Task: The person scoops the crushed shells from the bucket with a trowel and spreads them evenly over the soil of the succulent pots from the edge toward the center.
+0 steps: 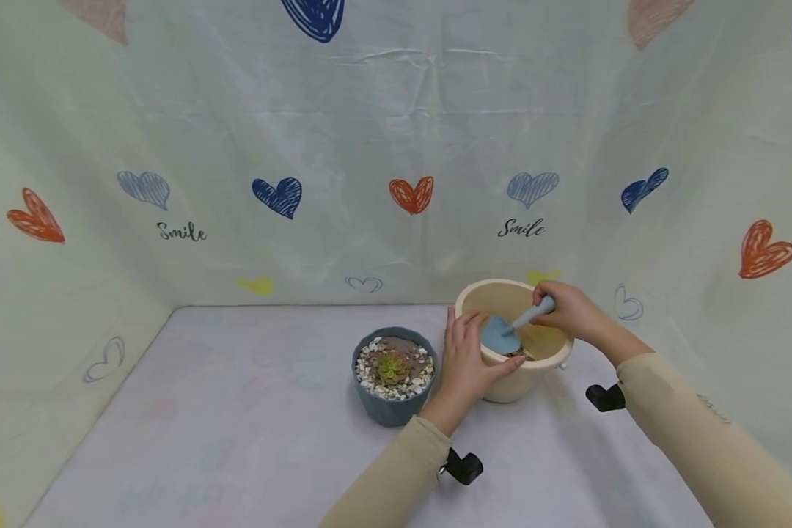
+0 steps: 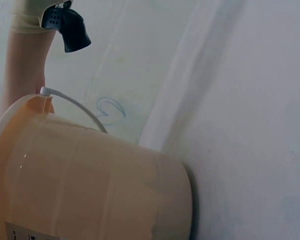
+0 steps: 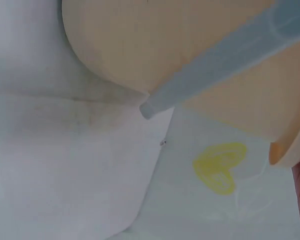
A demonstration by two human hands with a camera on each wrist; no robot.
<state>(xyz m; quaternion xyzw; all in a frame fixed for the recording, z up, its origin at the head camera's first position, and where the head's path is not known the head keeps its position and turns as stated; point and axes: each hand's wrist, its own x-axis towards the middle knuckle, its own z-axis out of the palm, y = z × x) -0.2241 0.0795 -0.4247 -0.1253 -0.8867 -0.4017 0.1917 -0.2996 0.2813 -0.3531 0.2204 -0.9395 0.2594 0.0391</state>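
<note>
At the back right of the table stands a cream bucket [image 1: 511,389], brown bits showing low inside it. My left hand [image 1: 465,359] holds the bucket by its near left side, the thumb lying along the front rim. A light blue hand trowel [image 1: 499,336] slants into the bucket's mouth, blade low toward the left. My right hand [image 1: 567,312] grips the trowel's handle end over the right rim. From the left wrist, the bucket's side [image 2: 100,180] and a thin pale bail [image 2: 77,105] show. In the right wrist view a grey-blue bar [image 3: 215,65] crosses before the bucket [image 3: 125,40].
A blue-grey pot [image 1: 389,411] with a green succulent [image 1: 392,368] and white pebbles stands just left of my left hand. The table [image 1: 251,425] is covered in pale cloth. A heart-printed curtain [image 1: 343,147] hangs right behind the bucket.
</note>
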